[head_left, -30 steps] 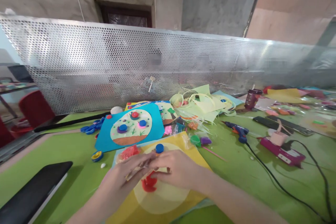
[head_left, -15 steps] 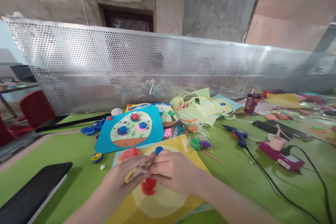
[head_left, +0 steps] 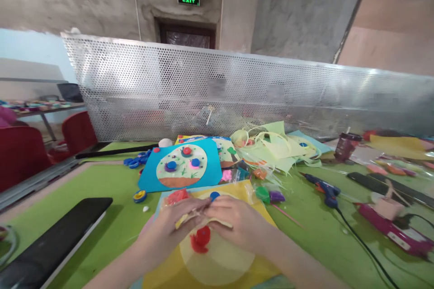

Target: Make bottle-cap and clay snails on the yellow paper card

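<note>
My left hand (head_left: 176, 226) and my right hand (head_left: 233, 222) meet fingertip to fingertip over a yellow sheet (head_left: 251, 203) that carries a pale round disc (head_left: 220, 262). Both hands pinch a small clear plastic packet (head_left: 198, 216) with something pale inside. A red clay shape (head_left: 200, 239) sits on the disc just below the fingers. A blue cap (head_left: 214, 196) lies on the disc just beyond them, and a lump of red clay in plastic (head_left: 176, 196) sits by my left hand.
A finished blue card with a decorated disc (head_left: 181, 169) lies behind. Pale green paper scraps (head_left: 271, 144), a blue glue gun (head_left: 323, 187) with a black cord, a pink device (head_left: 389, 230), clay pieces (head_left: 269, 194) and a dark tablet (head_left: 54, 244) lie on the green table (head_left: 111, 185). A perforated metal screen (head_left: 237, 95) closes the back.
The view has swung left and slightly down, so everything sits further right in frame. My hands stay together over the disc, still working the small packet.
</note>
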`<control>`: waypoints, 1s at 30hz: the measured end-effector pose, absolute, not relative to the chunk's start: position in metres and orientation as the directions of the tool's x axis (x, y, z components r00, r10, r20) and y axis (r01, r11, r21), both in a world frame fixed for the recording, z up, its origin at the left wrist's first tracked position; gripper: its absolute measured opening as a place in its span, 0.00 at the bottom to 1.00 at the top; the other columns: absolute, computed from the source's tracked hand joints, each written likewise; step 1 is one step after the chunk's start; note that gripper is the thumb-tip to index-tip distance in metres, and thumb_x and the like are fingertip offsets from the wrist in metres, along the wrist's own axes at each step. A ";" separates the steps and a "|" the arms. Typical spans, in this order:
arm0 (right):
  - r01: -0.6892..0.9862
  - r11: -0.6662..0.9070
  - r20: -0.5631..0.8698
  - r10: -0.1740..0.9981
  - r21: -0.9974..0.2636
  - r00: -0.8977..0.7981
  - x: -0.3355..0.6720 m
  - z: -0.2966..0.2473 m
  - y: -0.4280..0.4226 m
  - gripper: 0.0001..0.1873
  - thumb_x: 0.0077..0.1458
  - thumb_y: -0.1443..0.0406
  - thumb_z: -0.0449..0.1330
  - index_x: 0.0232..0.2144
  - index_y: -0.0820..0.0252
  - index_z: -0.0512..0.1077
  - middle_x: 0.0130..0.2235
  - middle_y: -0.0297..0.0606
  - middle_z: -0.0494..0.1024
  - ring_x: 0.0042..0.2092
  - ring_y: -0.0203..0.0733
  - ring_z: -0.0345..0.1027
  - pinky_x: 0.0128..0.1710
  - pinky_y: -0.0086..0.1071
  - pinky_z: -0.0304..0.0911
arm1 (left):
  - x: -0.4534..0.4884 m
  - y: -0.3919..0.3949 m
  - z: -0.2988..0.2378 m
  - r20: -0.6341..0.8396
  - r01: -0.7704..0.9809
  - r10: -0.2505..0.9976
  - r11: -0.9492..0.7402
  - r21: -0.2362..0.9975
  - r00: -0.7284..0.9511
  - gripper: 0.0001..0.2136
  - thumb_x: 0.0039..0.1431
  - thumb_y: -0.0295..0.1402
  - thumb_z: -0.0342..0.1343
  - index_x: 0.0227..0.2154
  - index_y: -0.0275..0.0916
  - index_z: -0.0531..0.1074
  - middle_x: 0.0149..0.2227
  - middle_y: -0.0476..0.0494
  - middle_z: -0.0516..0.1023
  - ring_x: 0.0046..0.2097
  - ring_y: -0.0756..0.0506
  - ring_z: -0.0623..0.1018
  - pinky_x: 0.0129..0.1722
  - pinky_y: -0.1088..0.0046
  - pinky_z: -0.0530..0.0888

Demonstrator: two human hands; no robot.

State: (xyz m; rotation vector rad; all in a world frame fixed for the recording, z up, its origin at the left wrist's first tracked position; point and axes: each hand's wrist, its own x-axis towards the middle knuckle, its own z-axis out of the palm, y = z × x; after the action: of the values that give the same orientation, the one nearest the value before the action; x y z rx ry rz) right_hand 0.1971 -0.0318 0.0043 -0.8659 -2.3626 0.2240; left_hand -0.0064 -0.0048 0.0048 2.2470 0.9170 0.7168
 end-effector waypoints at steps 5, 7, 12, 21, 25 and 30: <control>0.527 0.686 0.489 0.728 -0.502 -0.481 0.196 0.005 -0.032 0.14 0.54 0.71 0.58 0.43 0.56 0.73 0.43 0.37 0.78 0.44 0.41 0.70 0.45 0.33 0.64 | -0.007 -0.003 0.001 0.280 0.362 0.740 -0.576 0.733 0.612 0.16 0.63 0.39 0.43 0.51 0.48 0.67 0.51 0.48 0.74 0.50 0.44 0.73 0.49 0.68 0.71; 0.513 0.639 0.484 0.769 -0.573 -0.417 0.194 0.007 -0.034 0.14 0.53 0.71 0.58 0.42 0.54 0.72 0.41 0.35 0.79 0.40 0.39 0.72 0.41 0.32 0.67 | -0.006 -0.002 0.003 0.318 0.335 0.732 -0.593 0.732 0.602 0.15 0.63 0.38 0.43 0.48 0.46 0.70 0.49 0.46 0.74 0.49 0.44 0.73 0.49 0.68 0.71; 0.477 0.529 0.509 0.841 -0.702 -0.184 0.189 0.003 -0.030 0.14 0.49 0.68 0.60 0.40 0.58 0.68 0.44 0.41 0.74 0.40 0.40 0.70 0.31 0.30 0.68 | -0.004 0.004 0.002 0.388 0.325 0.760 -0.598 0.733 0.522 0.15 0.62 0.38 0.43 0.44 0.42 0.72 0.42 0.42 0.75 0.43 0.44 0.75 0.42 0.69 0.73; 0.496 0.478 0.429 0.876 -0.725 -0.218 0.193 -0.010 -0.014 0.08 0.56 0.63 0.58 0.28 0.64 0.70 0.28 0.33 0.76 0.29 0.36 0.71 0.30 0.31 0.68 | -0.003 0.009 -0.009 0.401 0.358 0.789 -0.582 0.730 0.466 0.09 0.61 0.36 0.52 0.36 0.34 0.71 0.39 0.44 0.75 0.41 0.45 0.76 0.42 0.61 0.73; 0.593 0.497 0.448 0.860 -0.633 -0.243 0.195 -0.003 -0.016 0.08 0.56 0.65 0.59 0.27 0.64 0.70 0.26 0.30 0.74 0.28 0.34 0.69 0.30 0.31 0.66 | -0.003 0.010 0.000 0.406 0.396 0.775 -0.608 0.688 0.485 0.08 0.61 0.35 0.52 0.36 0.35 0.71 0.42 0.44 0.75 0.44 0.44 0.74 0.45 0.59 0.71; 0.764 0.396 0.542 0.837 -0.510 -0.072 0.224 0.007 -0.007 0.08 0.59 0.63 0.56 0.32 0.64 0.70 0.31 0.32 0.73 0.32 0.36 0.68 0.34 0.34 0.66 | -0.045 0.018 0.013 0.349 0.541 0.811 -0.577 0.612 0.470 0.14 0.62 0.37 0.50 0.48 0.36 0.66 0.47 0.41 0.72 0.46 0.42 0.74 0.45 0.57 0.71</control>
State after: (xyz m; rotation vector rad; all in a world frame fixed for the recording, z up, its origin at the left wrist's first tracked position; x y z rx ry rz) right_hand 0.2243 -0.0074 0.0065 -1.3830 -1.8446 0.1142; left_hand -0.0451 0.0184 0.0128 2.3028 1.1292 0.8744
